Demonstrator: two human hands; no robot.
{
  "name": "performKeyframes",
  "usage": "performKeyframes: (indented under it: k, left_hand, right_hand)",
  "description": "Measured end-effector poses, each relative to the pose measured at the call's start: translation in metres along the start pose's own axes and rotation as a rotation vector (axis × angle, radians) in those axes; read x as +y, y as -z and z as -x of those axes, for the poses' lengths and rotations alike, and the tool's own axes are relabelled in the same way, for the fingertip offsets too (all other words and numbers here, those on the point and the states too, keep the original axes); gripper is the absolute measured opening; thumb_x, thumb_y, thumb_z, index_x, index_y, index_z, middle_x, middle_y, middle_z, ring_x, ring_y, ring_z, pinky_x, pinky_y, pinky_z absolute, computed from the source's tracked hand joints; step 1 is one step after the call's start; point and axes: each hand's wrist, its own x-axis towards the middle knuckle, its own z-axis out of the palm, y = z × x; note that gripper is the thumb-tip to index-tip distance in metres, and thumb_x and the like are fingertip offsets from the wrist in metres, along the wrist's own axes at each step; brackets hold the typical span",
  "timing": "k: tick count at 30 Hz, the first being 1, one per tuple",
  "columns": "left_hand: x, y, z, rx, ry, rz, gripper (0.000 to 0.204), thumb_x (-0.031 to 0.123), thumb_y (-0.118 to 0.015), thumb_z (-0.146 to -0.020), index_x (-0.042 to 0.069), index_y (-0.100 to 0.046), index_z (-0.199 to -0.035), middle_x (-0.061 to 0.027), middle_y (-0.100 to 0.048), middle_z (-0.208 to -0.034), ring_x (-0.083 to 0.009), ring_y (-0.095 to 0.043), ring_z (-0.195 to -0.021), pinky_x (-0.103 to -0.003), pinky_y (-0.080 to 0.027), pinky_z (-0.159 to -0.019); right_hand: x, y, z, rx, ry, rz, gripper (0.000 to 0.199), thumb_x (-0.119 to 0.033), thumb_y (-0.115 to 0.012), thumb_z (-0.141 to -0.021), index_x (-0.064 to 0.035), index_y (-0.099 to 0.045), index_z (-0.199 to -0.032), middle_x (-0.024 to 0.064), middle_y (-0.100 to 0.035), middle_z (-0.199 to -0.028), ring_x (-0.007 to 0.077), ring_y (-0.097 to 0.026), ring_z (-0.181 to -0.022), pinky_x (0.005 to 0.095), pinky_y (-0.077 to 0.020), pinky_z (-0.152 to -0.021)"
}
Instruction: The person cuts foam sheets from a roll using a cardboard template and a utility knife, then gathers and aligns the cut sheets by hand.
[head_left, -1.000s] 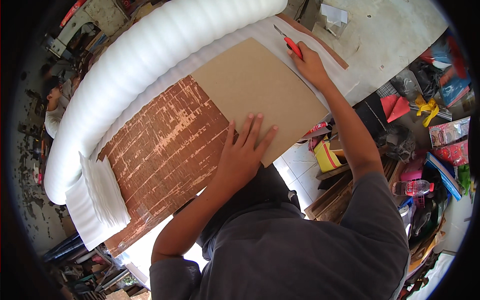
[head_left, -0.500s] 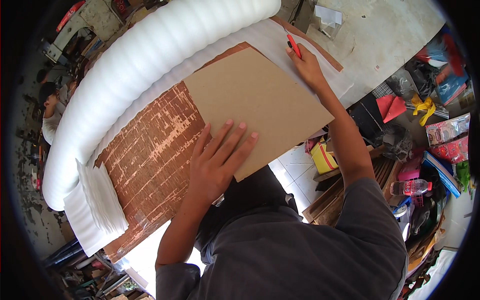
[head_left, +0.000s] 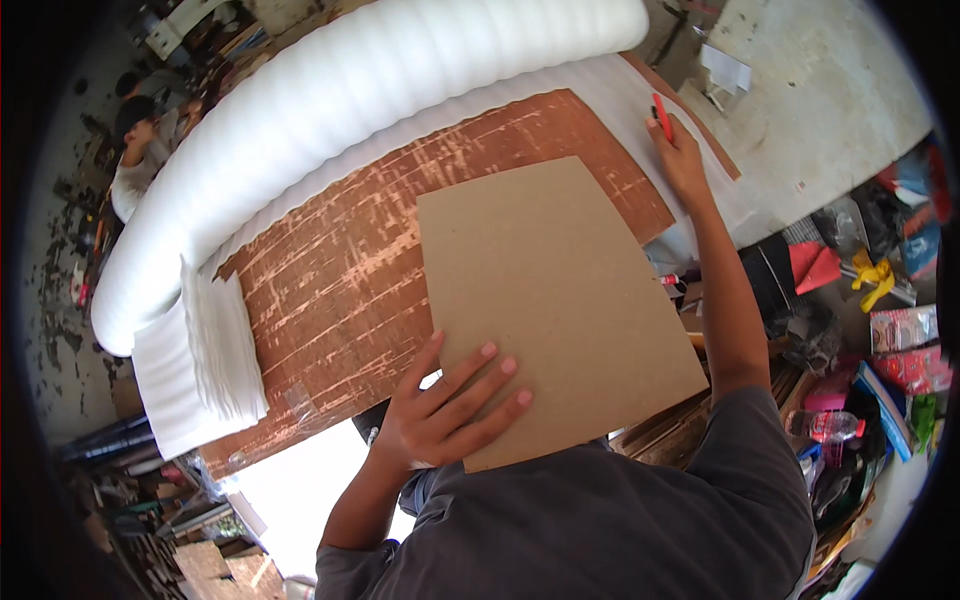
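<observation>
A flat grey-brown cardboard sheet lies partly over the scored reddish-brown board, its near part overhanging towards my body. My left hand has it by the near left corner, fingers spread across the top face; the thumb is hidden. Farther off to the right, my right hand is closed round a red cutter knife, above a white foam sheet. The knife's blade is hard to make out.
Behind the board curves a big white foam roll. Cut foam sheets are stacked at the left. A pale table stands far right, and clutter with a plastic bottle lies below it. Another person is at the far left.
The cardboard sheet has come nearer to my body and turned, uncovering more of the scored board. My left hand moved with it; my right hand still holds the knife.
</observation>
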Motion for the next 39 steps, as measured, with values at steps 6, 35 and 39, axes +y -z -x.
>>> performKeyframes:
  k: [6, 35, 39]
  left_hand:
    - [-0.001, 0.014, 0.018, 0.083, 0.025, -0.040, 0.028, 0.024, -0.068, -0.097, 0.023, -0.074, -0.124, -0.0027, -0.074, -0.129, -0.0233, -0.070, -0.124, -0.057, -0.048, -0.115]
    - [0.056, -0.043, 0.083, 0.040, 1.289, 1.105, 0.042, 0.038, -0.057, -0.111, -0.003, -0.064, -0.117, -0.0099, -0.071, -0.091, -0.0113, -0.067, -0.080, -0.030, -0.056, -0.073]
    - [0.052, -0.042, 0.069, -0.016, 1.302, 1.408, 0.045, 0.036, -0.055, -0.112, 0.000, -0.065, -0.136, -0.0054, -0.071, -0.088, -0.0064, -0.062, -0.075, -0.026, -0.053, -0.067]
  right_hand:
    - [0.005, 0.010, 0.006, 0.000, -0.039, -0.084, 0.043, -0.042, -0.060, -0.108, 0.0005, -0.063, -0.106, 0.0090, -0.059, -0.085, 0.0164, -0.052, -0.081, 0.0336, -0.0468, -0.078]
    - [-0.147, 0.022, 0.172, -0.432, -0.215, 0.084, 0.041, -0.033, -0.058, -0.108, 0.0067, -0.061, -0.118, 0.0227, -0.063, -0.084, 0.0334, -0.063, -0.073, 0.0443, -0.0497, -0.071]
    - [-0.138, 0.028, 0.180, -0.393, -0.177, 0.112, 0.040, -0.033, -0.058, -0.109, 0.0037, -0.063, -0.126, 0.0086, -0.061, -0.079, 0.0148, -0.054, -0.066, 0.0331, -0.0449, -0.061]
